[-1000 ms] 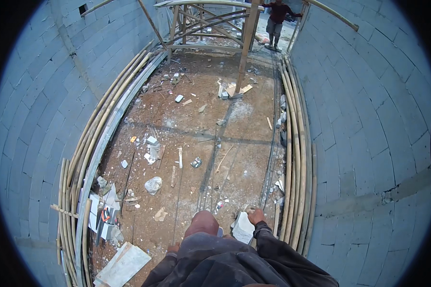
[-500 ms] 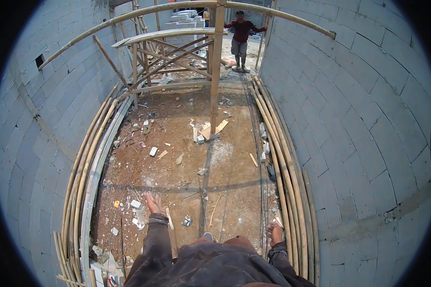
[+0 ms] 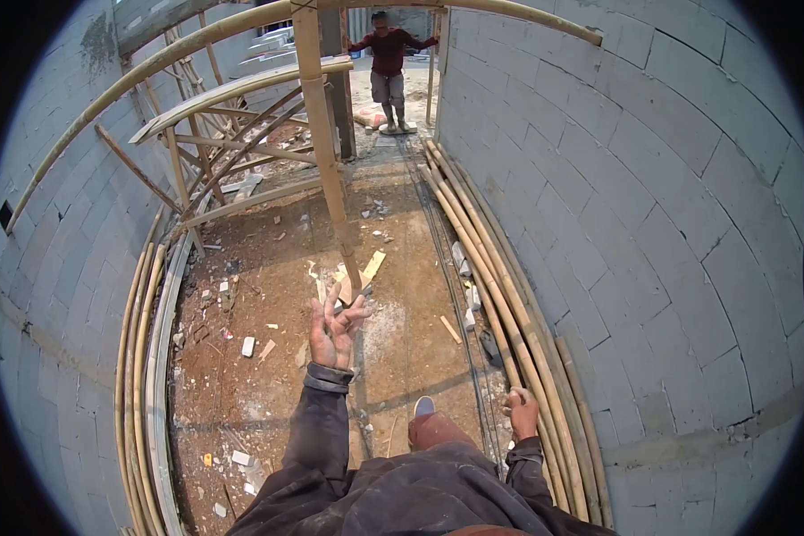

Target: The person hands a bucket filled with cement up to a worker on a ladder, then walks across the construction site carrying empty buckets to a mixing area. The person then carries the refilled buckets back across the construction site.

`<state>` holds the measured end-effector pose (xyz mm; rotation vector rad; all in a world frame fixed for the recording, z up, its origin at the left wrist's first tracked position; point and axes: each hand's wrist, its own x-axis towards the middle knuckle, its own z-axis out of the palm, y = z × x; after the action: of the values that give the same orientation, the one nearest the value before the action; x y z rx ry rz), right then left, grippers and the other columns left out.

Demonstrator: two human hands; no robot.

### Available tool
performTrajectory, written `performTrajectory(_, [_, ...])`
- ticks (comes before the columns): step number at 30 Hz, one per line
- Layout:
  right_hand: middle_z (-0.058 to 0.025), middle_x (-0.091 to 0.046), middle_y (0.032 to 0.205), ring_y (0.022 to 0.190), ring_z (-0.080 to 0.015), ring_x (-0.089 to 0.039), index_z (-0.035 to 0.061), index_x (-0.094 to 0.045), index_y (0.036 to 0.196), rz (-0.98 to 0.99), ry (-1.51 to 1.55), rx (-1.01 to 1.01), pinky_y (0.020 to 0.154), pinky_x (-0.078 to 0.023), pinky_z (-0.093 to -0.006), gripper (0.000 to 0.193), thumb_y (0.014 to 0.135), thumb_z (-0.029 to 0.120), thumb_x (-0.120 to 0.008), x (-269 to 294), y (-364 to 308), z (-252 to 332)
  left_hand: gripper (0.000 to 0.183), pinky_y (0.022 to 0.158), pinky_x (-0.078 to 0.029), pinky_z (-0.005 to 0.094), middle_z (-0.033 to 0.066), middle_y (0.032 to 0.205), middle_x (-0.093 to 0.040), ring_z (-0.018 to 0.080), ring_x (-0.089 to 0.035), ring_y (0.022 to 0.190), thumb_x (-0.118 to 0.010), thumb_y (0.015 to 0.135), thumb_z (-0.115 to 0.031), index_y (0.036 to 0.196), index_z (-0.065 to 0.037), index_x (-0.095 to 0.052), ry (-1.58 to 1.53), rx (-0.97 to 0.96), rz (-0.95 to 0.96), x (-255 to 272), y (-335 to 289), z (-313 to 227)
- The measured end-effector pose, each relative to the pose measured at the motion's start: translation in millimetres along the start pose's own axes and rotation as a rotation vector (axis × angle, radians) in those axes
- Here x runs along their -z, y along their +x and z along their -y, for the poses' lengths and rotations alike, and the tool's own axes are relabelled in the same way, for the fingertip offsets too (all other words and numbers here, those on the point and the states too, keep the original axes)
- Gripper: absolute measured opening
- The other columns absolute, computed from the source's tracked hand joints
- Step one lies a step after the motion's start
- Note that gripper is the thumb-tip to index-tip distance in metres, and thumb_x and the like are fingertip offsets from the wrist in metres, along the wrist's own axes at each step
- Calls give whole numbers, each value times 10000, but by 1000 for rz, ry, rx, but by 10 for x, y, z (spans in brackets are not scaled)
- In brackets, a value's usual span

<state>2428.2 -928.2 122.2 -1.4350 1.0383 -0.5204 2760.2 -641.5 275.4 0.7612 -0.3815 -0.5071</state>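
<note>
Bamboo poles (image 3: 491, 268) run near the right hand (image 3: 522, 414) — curled, grip unclear — while the left hand (image 3: 333, 335) spreads wide.

left hand (image 3: 333, 330) outstretched, right hand (image 3: 522, 414) near poles (image 3: 534, 359)

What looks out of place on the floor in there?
A white block left of the left hand and a wood strip to its right: both lie stray on the dirt, while the poles lie lined up along the right wall.
</note>
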Motion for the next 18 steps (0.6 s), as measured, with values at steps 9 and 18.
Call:
performTrajectory(9, [-176, -706, 834, 782, -301, -687, 11, -708, 1001, -97, -454, 365, 721, -515, -377, 222, 867, 172, -632, -542, 1732, 1626, 871, 1153, -257, 493, 215, 1553, -282, 343, -293, 1439, -701, 871, -89, 1555, -122, -163, 356, -539, -385, -90, 2050, -577])
performTrajectory(18, [-221, -682, 985, 942, -367, -648, -31, -692, 1030, -225, -591, 347, 837, -490, -434, 345, 932, 288, -605, -637, 2378, 1260, 875, 1159, -85, 569, 175, 1501, -410, 311, -275, 1450, -240, 928, -752, 1504, -100, -340, 308, -515, -552, 665, 4456, -1217])
